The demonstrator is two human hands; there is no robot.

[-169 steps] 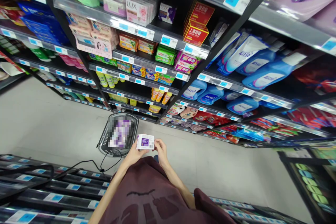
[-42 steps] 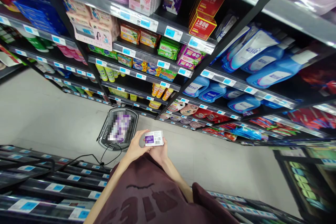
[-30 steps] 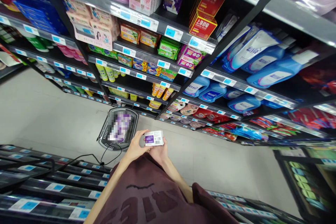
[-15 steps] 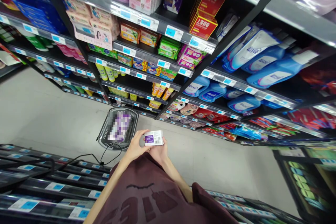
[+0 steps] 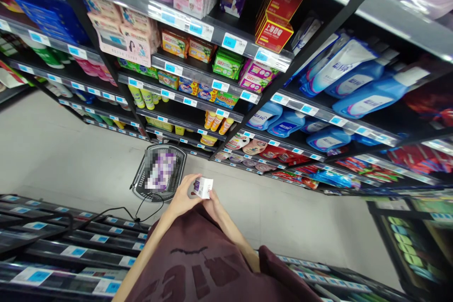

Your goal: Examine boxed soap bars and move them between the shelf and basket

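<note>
Box (image 5: pixel 204 188) in the head view is pinched between left hand (image 5: pixel 185 196) and right hand (image 5: pixel 213 205), beyond the dark shirt (image 5: pixel 198 259): white end facing up and right, purple-marked side leftward, long axis foreshortened, its exact slant unclear.

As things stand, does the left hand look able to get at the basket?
Probably yes, with a bend: nothing visible blocks the left hand from the basket on the floor. It holds the box, though, so the right hand, also on it, would likely take over first.
</note>
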